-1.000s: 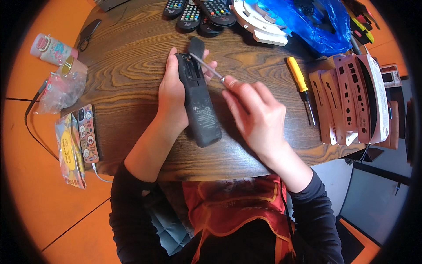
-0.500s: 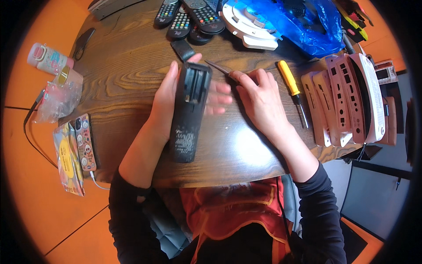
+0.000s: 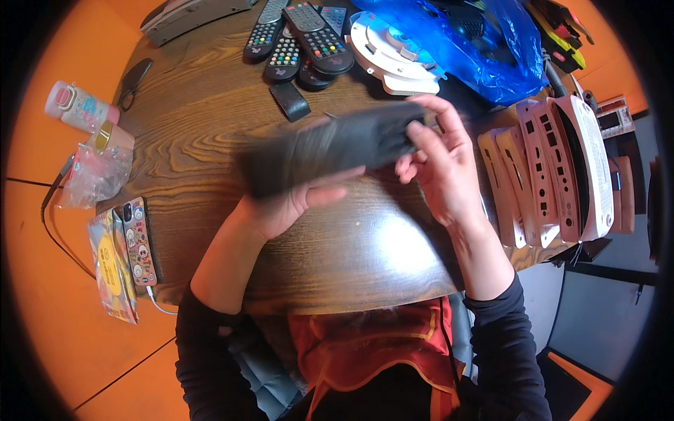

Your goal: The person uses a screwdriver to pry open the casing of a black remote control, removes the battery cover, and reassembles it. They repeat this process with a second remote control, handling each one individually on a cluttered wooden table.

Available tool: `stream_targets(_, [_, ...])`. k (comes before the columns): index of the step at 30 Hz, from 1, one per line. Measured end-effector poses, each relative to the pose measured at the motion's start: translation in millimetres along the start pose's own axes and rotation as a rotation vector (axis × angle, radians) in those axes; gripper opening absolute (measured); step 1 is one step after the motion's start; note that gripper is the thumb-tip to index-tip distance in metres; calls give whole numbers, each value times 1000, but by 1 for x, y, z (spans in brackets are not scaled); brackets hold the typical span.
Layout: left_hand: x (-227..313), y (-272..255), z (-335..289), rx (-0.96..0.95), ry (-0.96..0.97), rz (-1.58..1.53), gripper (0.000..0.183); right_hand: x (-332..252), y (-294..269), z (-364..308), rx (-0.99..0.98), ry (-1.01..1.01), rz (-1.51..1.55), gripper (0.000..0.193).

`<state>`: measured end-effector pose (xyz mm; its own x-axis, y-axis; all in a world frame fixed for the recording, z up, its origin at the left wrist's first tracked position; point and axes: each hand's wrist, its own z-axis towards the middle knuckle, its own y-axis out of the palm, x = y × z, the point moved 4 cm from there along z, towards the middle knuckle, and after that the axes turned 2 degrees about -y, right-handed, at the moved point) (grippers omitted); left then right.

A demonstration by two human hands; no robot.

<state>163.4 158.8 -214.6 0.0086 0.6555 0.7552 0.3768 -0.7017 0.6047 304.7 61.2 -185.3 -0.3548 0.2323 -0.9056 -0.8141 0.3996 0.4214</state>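
A black remote control, smeared by motion, is held slantwise above the table with its battery bay toward the right. My left hand supports the left part from beneath, its fingers partly hidden behind it. At the right end, my right hand is closed on the remote, thumb on the near side and fingers round the tip. Just beyond the remote lies a loose black battery cover. The tip of a thin tool peeks out behind the remote's upper edge; the rest is hidden.
Several remotes are heaped at the back, beside a round white part and a blue plastic bag. White boxes stand in a row on the right. A phone and a yellow packet lie left.
The remote has swung from upright to nearly level, its bay end going right. My right hand has left the thin tool on the table and taken hold of that end.
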Motion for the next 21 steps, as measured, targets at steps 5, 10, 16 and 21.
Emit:
stream_targets(5, [-5, 14, 6, -116, 381, 39, 85, 24, 9, -10, 58, 169, 193, 29])
stream_targets(10, [1, 5, -1, -106, 355, -89, 67, 34, 29, -26, -140, 267, 139, 32])
stream_targets(16, [15, 1, -7, -81, 392, -190, 61, -1, 12, -23, -57, -73, -310, 43])
stream_targets(21, [16, -5, -9, -2, 400, -86, 80, -16, -2, -18, 57, -166, -574, 39])
